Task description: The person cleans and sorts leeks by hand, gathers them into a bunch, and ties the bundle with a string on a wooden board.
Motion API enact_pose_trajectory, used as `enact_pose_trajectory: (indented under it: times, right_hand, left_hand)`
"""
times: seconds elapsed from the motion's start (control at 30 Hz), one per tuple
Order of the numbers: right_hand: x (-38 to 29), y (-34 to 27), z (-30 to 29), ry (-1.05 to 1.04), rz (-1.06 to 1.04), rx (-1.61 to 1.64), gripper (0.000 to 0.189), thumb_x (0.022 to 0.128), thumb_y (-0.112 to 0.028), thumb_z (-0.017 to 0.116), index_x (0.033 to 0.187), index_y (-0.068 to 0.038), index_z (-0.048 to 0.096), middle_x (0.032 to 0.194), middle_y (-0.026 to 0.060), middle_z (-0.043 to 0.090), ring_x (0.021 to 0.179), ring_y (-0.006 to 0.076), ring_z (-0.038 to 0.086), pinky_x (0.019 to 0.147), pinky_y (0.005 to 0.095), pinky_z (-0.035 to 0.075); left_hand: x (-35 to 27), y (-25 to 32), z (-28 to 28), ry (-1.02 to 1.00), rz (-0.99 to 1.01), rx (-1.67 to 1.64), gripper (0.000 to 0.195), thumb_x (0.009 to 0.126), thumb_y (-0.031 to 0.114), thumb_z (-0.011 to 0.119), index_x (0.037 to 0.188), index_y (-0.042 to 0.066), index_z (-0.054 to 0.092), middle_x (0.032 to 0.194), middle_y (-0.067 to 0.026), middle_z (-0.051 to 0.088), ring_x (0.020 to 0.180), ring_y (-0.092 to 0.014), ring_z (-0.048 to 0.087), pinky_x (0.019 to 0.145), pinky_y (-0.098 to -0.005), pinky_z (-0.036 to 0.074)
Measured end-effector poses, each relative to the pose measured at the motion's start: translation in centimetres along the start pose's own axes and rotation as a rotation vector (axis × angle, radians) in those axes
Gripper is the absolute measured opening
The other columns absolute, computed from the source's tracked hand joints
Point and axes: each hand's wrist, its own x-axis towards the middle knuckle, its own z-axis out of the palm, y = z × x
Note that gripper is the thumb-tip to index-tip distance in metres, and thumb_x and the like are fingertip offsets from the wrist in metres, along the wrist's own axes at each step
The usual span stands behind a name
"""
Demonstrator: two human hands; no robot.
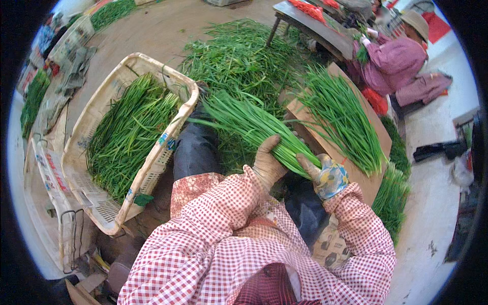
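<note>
My gloved left hand (270,162) grips a bunch of long green garlic chives (251,120) close to its stem ends. The leaves fan out toward the upper left, over my knees. At the stem ends, my right hand (326,173), in a patterned glove, has its thumb and fingers closed about the bunch. Just beyond the right hand, a second bundle of chives (347,118) lies on a brown board (366,187). A white plastic crate (131,61) stands to my left with a heap of chives (133,141) inside.
Loose green leaves (236,57) cover the floor ahead. More chives (390,194) lie beyond the board at right. Another person in a purple top (396,61) sits near a low table (305,23) at upper right. A second white crate (49,217) stands at far left.
</note>
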Motion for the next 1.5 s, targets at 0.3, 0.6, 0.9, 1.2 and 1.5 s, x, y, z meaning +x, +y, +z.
enact_pose_trajectory:
  times: [0.3, 0.6, 0.9, 1.2, 1.5]
  right_hand:
    - [-3.6, 3.3, 5.2, 0.13, 0.187, 0.238, 0.039, 0.093, -0.032, 0.05, 0.132, -0.039, 0.047, 0.108, 0.0206, 0.059, 0.09, 0.0398, 0.062, 0.078, 0.0452, 0.051]
    - [-11.9, 17.5, 8.8, 0.71, 0.32, 0.167, 0.046, 0.083, -0.016, 0.059, 0.125, -0.035, 0.057, 0.101, 0.0227, 0.063, 0.085, 0.0367, 0.065, 0.073, 0.0421, 0.054]
    - [-10.9, 26.7, 3.4, 0.151, 0.796, 0.572, 0.076, 0.078, -0.059, 0.056, 0.13, -0.004, 0.05, 0.118, 0.0242, 0.058, 0.107, 0.0348, 0.059, 0.091, 0.0389, 0.046]
    - [-6.7, 29.1, 1.3, -0.26, 1.012, 0.741, 0.067, 0.085, -0.053, 0.053, 0.138, -0.013, 0.041, 0.127, 0.0244, 0.049, 0.116, 0.0356, 0.052, 0.098, 0.0402, 0.042]
    - [-8.0, 25.9, 4.9, -0.148, 0.588, 0.236, 0.049, 0.09, -0.027, 0.053, 0.137, -0.033, 0.042, 0.127, 0.0222, 0.045, 0.114, 0.038, 0.052, 0.093, 0.0435, 0.045]
  left_hand:
    - [0.4, -3.0, 2.2, -0.007, 0.025, 0.376, 0.062, 0.075, 0.031, 0.069, 0.127, 0.004, 0.049, 0.119, -0.0127, 0.058, 0.112, -0.031, 0.054, 0.103, -0.0501, 0.039]
    - [13.5, -11.9, 1.3, -0.067, -0.176, 0.492, 0.058, 0.081, 0.039, 0.06, 0.129, 0.009, 0.05, 0.127, -0.0109, 0.054, 0.118, -0.032, 0.05, 0.104, -0.0479, 0.036]
    - [29.0, -6.1, 2.9, -0.13, 0.15, 1.333, 0.036, 0.09, 0.023, 0.055, 0.118, 0.001, 0.052, 0.113, -0.0067, 0.062, 0.107, -0.022, 0.056, 0.098, -0.0313, 0.042]
    - [32.2, 5.0, 12.6, 0.251, 0.665, 1.527, 0.046, 0.079, 0.011, 0.068, 0.121, 0.003, 0.053, 0.113, -0.0072, 0.06, 0.101, -0.021, 0.056, 0.092, -0.0324, 0.043]
    - [24.5, -22.0, 7.5, -1.491, -0.072, 2.732, 0.113, 0.049, 0.048, 0.084, 0.142, 0.011, 0.032, 0.14, -0.0159, 0.04, 0.135, -0.038, 0.028, 0.109, -0.0571, 0.019]
